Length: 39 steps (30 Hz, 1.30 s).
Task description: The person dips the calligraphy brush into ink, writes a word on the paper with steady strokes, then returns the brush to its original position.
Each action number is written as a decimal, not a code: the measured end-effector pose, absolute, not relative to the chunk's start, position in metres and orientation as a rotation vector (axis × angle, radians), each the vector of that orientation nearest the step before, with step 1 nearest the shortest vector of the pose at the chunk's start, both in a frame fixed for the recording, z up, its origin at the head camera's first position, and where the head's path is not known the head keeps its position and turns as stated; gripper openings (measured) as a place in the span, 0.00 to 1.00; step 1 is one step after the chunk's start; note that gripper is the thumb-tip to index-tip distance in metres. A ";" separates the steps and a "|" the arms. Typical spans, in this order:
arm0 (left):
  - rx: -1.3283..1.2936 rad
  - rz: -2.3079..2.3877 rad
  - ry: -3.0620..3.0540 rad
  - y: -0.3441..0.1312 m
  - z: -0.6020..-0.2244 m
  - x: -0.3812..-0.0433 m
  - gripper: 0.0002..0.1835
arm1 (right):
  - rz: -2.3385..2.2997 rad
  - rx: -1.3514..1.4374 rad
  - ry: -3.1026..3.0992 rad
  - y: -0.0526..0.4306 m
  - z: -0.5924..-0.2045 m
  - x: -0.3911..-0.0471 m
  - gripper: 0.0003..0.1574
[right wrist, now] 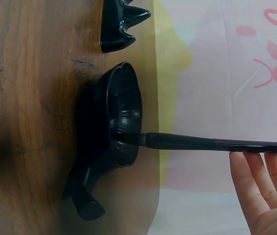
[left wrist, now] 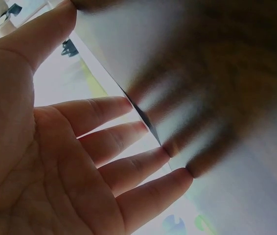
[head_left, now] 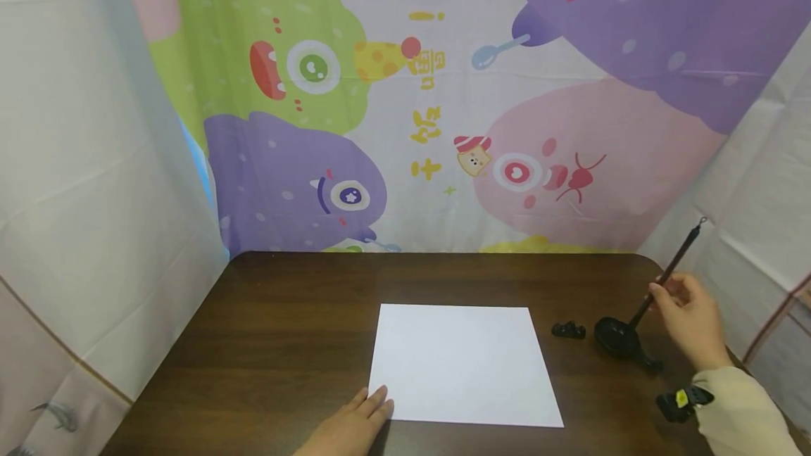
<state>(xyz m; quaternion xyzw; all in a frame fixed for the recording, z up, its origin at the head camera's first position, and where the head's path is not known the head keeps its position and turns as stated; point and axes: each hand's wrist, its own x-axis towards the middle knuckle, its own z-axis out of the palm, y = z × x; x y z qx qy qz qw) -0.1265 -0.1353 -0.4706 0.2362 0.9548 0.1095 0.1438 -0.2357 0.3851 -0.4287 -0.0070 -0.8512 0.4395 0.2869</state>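
My right hand (head_left: pixel 690 315) pinches the shaft of a dark writing brush (head_left: pixel 678 257) between thumb and fingertips. The brush's tip (right wrist: pixel 124 137) is down inside a black ink dish (right wrist: pixel 125 115), which has a stubby handle. In the head view this dish (head_left: pixel 613 336) stands right of a white sheet of paper (head_left: pixel 465 364). My left hand (head_left: pixel 355 424) rests at the sheet's lower left corner with straight fingers, touching the paper and table. In the left wrist view the left fingers (left wrist: pixel 143 161) are extended and hold nothing.
Between paper and dish lies a small black brush rest (head_left: pixel 568 330) with pointed peaks. The dark wooden table (head_left: pixel 285 343) carries everything. A cartoon-printed curtain (head_left: pixel 437 217) hangs along its back edge, and white cloth (head_left: pixel 95 160) closes off the sides.
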 end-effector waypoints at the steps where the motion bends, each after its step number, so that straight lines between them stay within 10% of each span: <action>1: 0.680 0.317 2.751 -0.135 -0.471 -0.127 0.49 | 1.161 -0.022 -2.282 0.386 -0.428 -0.236 0.10; 39: 0.715 0.327 2.761 -0.135 -0.471 -0.125 0.51 | 1.376 0.065 -2.183 0.354 -0.384 -0.233 0.06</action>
